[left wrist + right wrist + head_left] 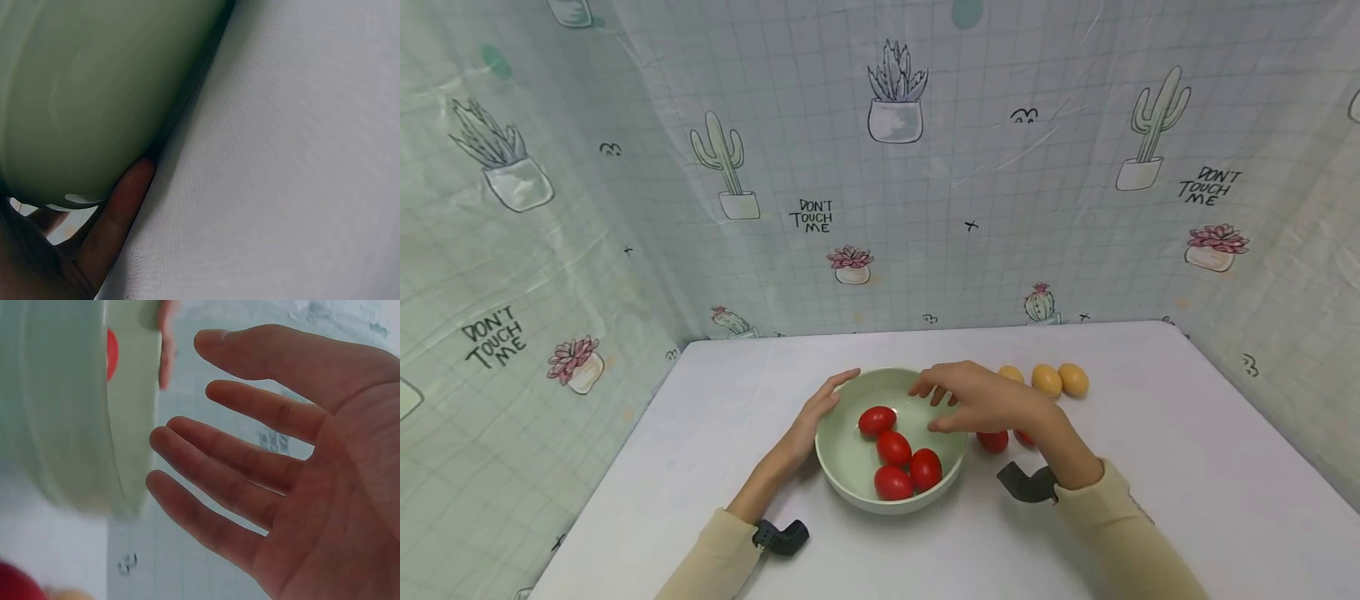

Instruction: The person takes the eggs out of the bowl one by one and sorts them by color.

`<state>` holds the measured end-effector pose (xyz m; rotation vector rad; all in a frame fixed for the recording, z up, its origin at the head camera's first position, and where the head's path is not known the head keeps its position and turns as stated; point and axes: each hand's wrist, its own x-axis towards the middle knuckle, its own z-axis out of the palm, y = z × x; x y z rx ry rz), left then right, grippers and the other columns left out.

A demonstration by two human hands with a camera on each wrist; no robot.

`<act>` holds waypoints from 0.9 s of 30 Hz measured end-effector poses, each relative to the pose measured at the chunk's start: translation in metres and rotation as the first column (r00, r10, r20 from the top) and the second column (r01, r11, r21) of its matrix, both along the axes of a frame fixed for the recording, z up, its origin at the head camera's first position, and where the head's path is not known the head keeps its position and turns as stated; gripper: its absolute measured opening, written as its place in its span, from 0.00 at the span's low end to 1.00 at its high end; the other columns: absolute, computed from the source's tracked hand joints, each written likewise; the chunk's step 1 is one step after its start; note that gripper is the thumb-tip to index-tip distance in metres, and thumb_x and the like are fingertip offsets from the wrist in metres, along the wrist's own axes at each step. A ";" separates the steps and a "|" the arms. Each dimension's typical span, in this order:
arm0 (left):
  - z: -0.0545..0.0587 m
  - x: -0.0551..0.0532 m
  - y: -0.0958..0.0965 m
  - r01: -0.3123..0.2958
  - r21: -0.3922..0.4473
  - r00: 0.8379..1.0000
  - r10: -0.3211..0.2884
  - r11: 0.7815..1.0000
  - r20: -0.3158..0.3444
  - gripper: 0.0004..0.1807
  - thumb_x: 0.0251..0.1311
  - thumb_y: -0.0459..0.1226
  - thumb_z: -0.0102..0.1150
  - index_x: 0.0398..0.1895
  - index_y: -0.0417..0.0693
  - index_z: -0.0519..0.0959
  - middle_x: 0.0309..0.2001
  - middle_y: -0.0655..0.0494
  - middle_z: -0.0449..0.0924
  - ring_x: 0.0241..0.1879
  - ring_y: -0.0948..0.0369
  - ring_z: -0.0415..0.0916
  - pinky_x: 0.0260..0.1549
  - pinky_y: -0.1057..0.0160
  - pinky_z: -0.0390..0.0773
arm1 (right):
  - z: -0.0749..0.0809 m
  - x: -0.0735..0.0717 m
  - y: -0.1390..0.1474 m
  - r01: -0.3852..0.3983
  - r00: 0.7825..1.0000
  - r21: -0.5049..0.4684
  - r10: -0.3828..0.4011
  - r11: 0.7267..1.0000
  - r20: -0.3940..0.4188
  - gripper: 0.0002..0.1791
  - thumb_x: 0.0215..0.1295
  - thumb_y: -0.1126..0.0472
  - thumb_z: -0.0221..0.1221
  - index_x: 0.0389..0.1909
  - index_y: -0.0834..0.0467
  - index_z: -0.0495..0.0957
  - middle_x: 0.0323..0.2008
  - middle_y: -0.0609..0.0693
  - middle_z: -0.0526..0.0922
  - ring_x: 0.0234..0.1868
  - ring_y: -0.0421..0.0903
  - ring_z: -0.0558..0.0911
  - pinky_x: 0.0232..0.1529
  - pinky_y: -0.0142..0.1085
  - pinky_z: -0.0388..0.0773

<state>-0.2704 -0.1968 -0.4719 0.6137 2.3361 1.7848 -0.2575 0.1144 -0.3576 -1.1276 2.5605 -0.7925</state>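
Green bowl (841, 465): one, on the table (1165, 450).
Red tomatoes (893, 448) inside: four, mostly near side.
Red tomatoes outside: two visible, right of bowl, partly hidden.
Yellow tomatoes (1047, 381): three, far right of bowl.
Left hand (808, 421): extended, touching bowl's left outer wall.
Right hand (985, 398): wide, nothing held, above bowl's right rim.

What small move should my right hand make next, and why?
Probably lower the right hand to the nearest red egg-shaped piece outside the round pale green bowl. That hand is open and empty above the bowl's rim, four similar red pieces already lie inside, and the left hand rests against the bowl's side, which should help steady it.
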 end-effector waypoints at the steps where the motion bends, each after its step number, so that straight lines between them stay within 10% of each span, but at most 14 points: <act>1: 0.000 0.000 0.000 0.001 0.002 1.000 -0.001 1.000 -0.002 0.29 0.82 0.46 0.26 0.81 0.56 0.58 0.82 0.52 0.56 0.80 0.48 0.56 0.67 0.75 0.64 | 0.000 0.001 -0.004 -0.016 1.000 0.001 0.016 1.000 0.004 0.24 0.65 0.59 0.69 0.61 0.54 0.79 0.56 0.49 0.85 0.53 0.50 0.86 0.54 0.45 0.85; 27: 0.000 0.000 -0.001 0.002 0.000 1.000 -0.002 1.000 0.000 0.29 0.82 0.46 0.27 0.81 0.55 0.58 0.82 0.51 0.56 0.81 0.49 0.53 0.65 0.80 0.61 | -0.049 0.005 -0.058 -0.064 0.991 0.204 0.087 0.977 -0.103 0.23 0.66 0.56 0.68 0.62 0.44 0.80 0.51 0.43 0.84 0.49 0.38 0.79 0.50 0.32 0.81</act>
